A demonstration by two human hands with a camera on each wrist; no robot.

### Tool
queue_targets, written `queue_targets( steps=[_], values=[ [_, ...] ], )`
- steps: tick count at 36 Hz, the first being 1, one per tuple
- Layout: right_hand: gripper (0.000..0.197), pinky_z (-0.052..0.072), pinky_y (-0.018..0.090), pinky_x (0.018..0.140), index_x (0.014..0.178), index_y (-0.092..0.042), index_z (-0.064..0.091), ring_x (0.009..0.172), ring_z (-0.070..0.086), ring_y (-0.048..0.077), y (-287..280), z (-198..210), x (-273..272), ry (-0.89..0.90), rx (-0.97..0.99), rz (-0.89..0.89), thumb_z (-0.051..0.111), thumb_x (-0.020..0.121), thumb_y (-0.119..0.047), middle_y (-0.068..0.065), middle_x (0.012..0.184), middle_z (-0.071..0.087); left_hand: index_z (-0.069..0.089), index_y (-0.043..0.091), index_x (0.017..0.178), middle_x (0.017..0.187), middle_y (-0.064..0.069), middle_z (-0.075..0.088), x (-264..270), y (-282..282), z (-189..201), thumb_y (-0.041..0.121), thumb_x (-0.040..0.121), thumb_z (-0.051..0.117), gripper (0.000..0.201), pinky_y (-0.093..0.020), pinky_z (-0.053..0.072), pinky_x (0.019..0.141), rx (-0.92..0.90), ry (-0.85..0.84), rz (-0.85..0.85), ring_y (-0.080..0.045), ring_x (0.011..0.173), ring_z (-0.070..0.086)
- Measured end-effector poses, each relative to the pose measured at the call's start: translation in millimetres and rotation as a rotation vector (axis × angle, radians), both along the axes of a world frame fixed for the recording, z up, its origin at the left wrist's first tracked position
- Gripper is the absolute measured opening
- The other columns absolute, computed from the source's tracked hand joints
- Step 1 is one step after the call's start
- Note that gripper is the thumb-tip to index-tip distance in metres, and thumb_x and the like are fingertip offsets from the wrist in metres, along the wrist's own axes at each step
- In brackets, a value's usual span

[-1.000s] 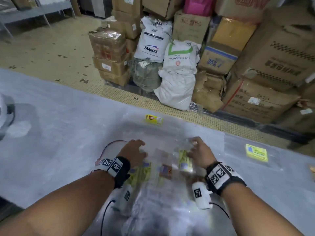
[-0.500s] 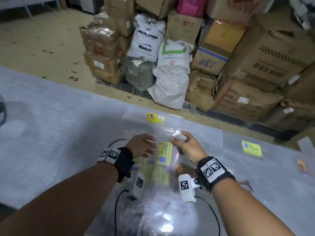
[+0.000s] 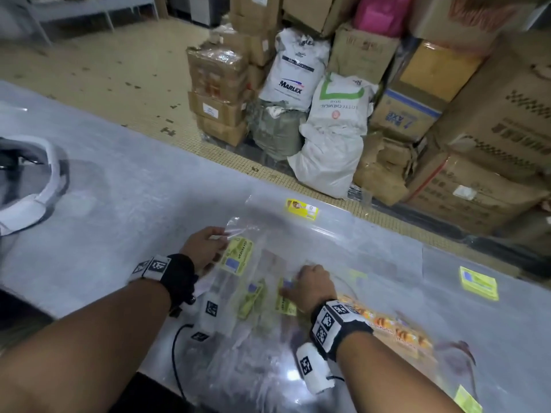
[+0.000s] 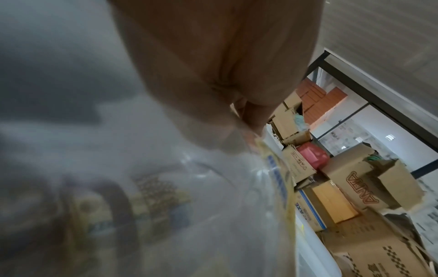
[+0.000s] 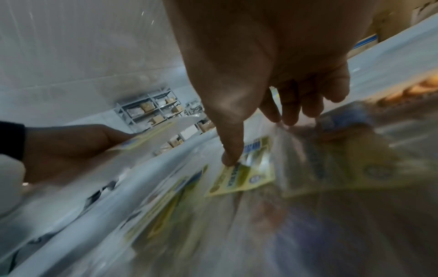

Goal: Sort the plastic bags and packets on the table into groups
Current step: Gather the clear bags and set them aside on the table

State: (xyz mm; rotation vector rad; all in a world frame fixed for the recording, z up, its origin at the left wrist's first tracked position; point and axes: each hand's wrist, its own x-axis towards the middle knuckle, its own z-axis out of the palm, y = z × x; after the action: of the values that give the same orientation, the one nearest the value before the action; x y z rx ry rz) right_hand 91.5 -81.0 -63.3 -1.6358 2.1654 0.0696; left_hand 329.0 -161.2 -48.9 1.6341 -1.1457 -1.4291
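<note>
Clear bag: light, limp, slippery; left hand pinches its edge, right hand spread flat on pile.

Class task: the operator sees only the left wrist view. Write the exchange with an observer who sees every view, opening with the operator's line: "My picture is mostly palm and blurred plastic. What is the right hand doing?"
Observer: The right hand is down on the pile, and one of its fingers, held straight, presses a yellow-labelled packet.
Operator: What exactly is my left hand holding?
Observer: The head view shows the left hand pinching a clear bag with a yellow label, its corner raised.
Operator: Is anything set apart from the pile?
Observer: Yes, a far bag with a yellow label lies flat near the table's far edge.
</note>
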Motion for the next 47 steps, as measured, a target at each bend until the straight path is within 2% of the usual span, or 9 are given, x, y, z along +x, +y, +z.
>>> queue_targets(
  steps=[10, 18, 21, 24, 30, 33, 38, 43, 47],
  values=[
    [0.055, 0.043, 0.039, 0.099, 0.128, -0.018, 0.051, 0.119, 0.046, 0.03, 0.5, 1.6, 3.3, 0.023, 0.013, 0.031, 0.062, 0.086, -0.053, 0.011, 0.128, 0.049, 0.065, 0.024, 0.088, 0.074, -0.004, 0.066, 6.8, 6.8, -2.4, 0.009, 0.095, 0.063, 0.017, -0.03, 0.044, 0.06, -0.019, 0.004, 0.008, -0.021, 0.064, 0.056],
    [0.021, 0.041, 0.036, 0.097, 0.107, -0.024, 0.064, 0.115, 0.044, 0.032, 0.2, 16.7, -2.0, -0.042, -0.073, -0.049, 0.05, 0.092, -0.019, 0.011, 0.118, 0.053, 0.065, 0.024, 0.093, 0.064, 0.001, 0.06, -2.9, 9.0, -2.3, 0.01, 0.097, 0.059, 0.016, -0.024, 0.035, 0.046, 0.003, 0.058, -0.048, -0.015, 0.05, 0.046],
    [0.017, 0.041, 0.036, 0.096, 0.099, -0.025, 0.062, 0.114, 0.044, 0.032, -1.4, 23.5, -5.1, -0.102, -0.09, -0.076, 0.048, 0.093, -0.019, 0.01, 0.113, 0.054, 0.063, 0.026, 0.096, 0.07, -0.002, 0.059, -9.5, 11.4, -1.2, 0.013, 0.099, 0.056, 0.016, -0.023, 0.034, 0.043, 0.031, 0.082, -0.088, -0.014, 0.053, 0.044],
    [0.007, 0.041, 0.036, 0.093, 0.097, -0.025, 0.053, 0.112, 0.044, 0.029, -2.7, 26.7, -8.9, -0.145, -0.086, -0.089, 0.054, 0.091, -0.024, 0.008, 0.113, 0.054, 0.062, 0.022, 0.103, 0.078, -0.005, 0.062, -15.3, 12.8, -5.9, 0.016, 0.1, 0.055, 0.009, -0.024, 0.037, 0.05, 0.054, 0.074, -0.095, -0.018, 0.061, 0.048],
    [0.052, 0.037, 0.036, 0.101, 0.13, -0.025, 0.05, 0.122, 0.041, 0.028, -2.9, 20.1, -6.1, -0.054, -0.022, -0.027, 0.061, 0.087, -0.051, 0.008, 0.129, 0.05, 0.063, 0.024, 0.104, 0.074, -0.003, 0.062, -25.3, 15.3, -18.6, 0.016, 0.1, 0.055, 0.013, -0.025, 0.033, 0.052, 0.096, 0.079, -0.098, -0.017, 0.055, 0.042],
    [0.064, 0.037, 0.039, 0.099, 0.132, -0.024, 0.046, 0.121, 0.04, 0.031, -0.1, 14.7, -2.8, 0.034, 0.016, 0.044, 0.063, 0.081, -0.059, 0.01, 0.129, 0.046, 0.064, 0.025, 0.097, 0.07, -0.002, 0.059, -29.8, 18.0, -23.5, 0.014, 0.1, 0.054, 0.014, -0.025, 0.031, 0.051, 0.116, 0.098, -0.103, -0.017, 0.053, 0.04],
    [0.056, 0.037, 0.04, 0.094, 0.122, -0.025, 0.051, 0.118, 0.039, 0.032, 3.6, 8.6, -3.1, 0.062, 0.027, 0.097, 0.061, 0.08, -0.061, 0.011, 0.126, 0.047, 0.064, 0.019, 0.102, 0.067, -0.001, 0.058, -30.0, 20.0, -29.0, 0.015, 0.1, 0.054, 0.01, -0.024, 0.029, 0.049, 0.139, 0.105, -0.085, -0.015, 0.048, 0.038],
    [0.05, 0.036, 0.037, 0.1, 0.128, -0.032, 0.056, 0.121, 0.038, 0.029, 2.8, 4.7, -3.9, 0.021, -0.035, 0.078, 0.061, 0.085, -0.056, 0.008, 0.128, 0.047, 0.063, 0.019, 0.099, 0.069, 0.001, 0.055, -30.5, 21.7, -30.7, 0.019, 0.101, 0.053, 0.011, -0.021, 0.028, 0.047, 0.153, 0.111, -0.098, -0.011, 0.046, 0.037],
    [0.037, 0.034, 0.035, 0.1, 0.12, -0.033, 0.062, 0.12, 0.038, 0.027, -0.4, 7.2, -4.3, -0.044, -0.082, 0.032, 0.063, 0.087, -0.05, 0.005, 0.126, 0.048, 0.062, 0.015, 0.097, 0.064, 0.004, 0.051, -36.5, 26.0, -28.7, 0.024, 0.103, 0.05, 0.016, -0.019, 0.026, 0.043, 0.16, 0.139, -0.131, -0.008, 0.044, 0.034]
  ],
)
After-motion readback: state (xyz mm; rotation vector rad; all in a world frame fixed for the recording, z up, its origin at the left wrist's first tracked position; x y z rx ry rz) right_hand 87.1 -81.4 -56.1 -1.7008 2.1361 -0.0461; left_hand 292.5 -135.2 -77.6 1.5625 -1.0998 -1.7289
